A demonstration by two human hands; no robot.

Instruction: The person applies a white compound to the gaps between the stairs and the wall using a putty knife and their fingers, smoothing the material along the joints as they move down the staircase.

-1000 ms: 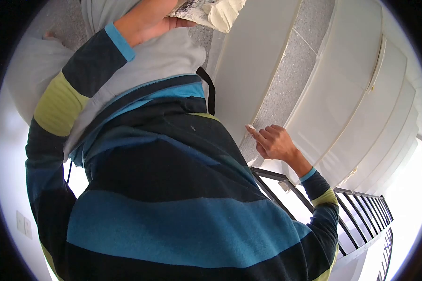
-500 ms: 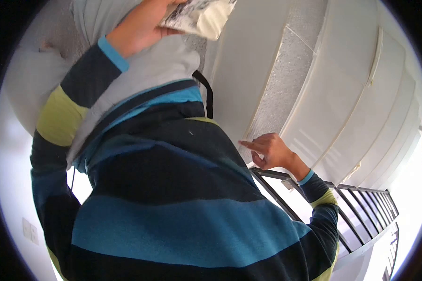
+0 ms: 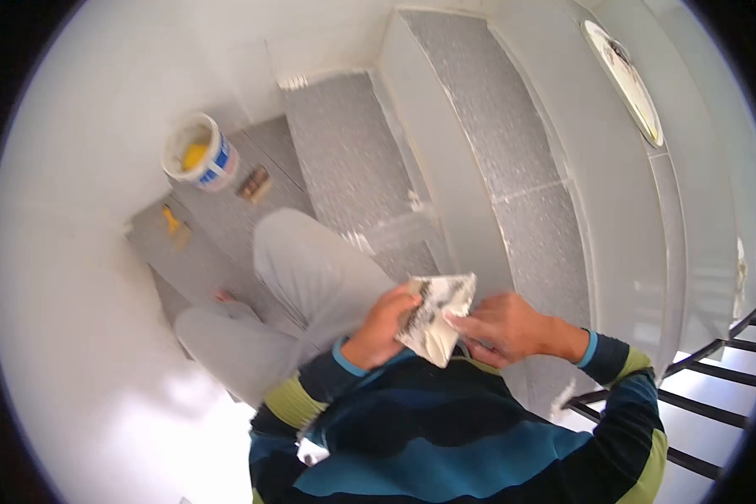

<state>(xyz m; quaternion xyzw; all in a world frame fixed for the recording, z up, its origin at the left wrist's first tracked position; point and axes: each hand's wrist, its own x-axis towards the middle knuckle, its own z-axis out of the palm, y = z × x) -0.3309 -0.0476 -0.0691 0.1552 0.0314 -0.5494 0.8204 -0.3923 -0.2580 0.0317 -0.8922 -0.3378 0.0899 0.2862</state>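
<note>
My left hand is closed on the near edge of a flat, roughly square plate smeared with white paste and dark grey marks. A thicker creamy lump of paste sits on the plate's lower part. My right hand comes in from the other side, its index finger stretched out and touching the pasty surface. Its remaining fingers are bent, the thumb is apart below, and I see nothing held in it. Both hands are in front of my body, above my lap.
Grey stair treads with white risers rise to the right. A white bucket with something yellow inside stands in the corner. Near it lie a yellow-handled scraper and a brown block-like item. A round white lid rests on a step. Black railing borders the right.
The view has tipped forward, bringing bucket and floor into sight. My left hand has brought the plate closer to my right hand, whose index finger now touches it.
</note>
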